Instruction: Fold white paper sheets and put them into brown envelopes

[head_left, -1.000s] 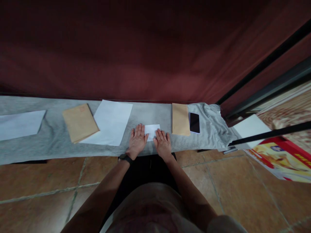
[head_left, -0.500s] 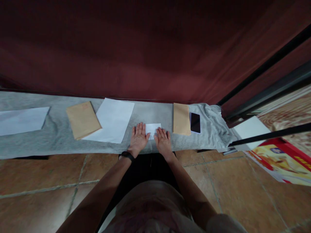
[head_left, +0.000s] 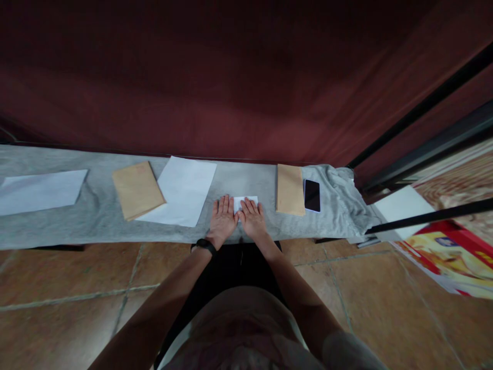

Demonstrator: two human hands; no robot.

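Observation:
A small white piece of paper, apparently folded (head_left: 242, 199), lies on the grey cloth in front of me, partly covered by my hands. My left hand (head_left: 222, 218), with a black band at the wrist, rests flat at the paper's left edge, fingers stretched forward. Across the paper lies my right hand (head_left: 252, 218), its fingers extended and its thumb close to my left thumb. Neither hand grips anything. Left of my hands are large white sheets (head_left: 188, 187), partly under a stack of brown envelopes (head_left: 137, 190).
Grey cloth (head_left: 246, 177) covers the narrow table against a dark red curtain-like surface. To the right lie more brown envelopes (head_left: 290, 190) beside a phone (head_left: 311, 195). Another white sheet (head_left: 46, 190) is at far left. A black bar (head_left: 454, 211) and a colourful box (head_left: 450, 252) stand right.
My right hand has slid left across the small paper, covering more of it and coming up to my left hand. The whole view has shifted slightly.

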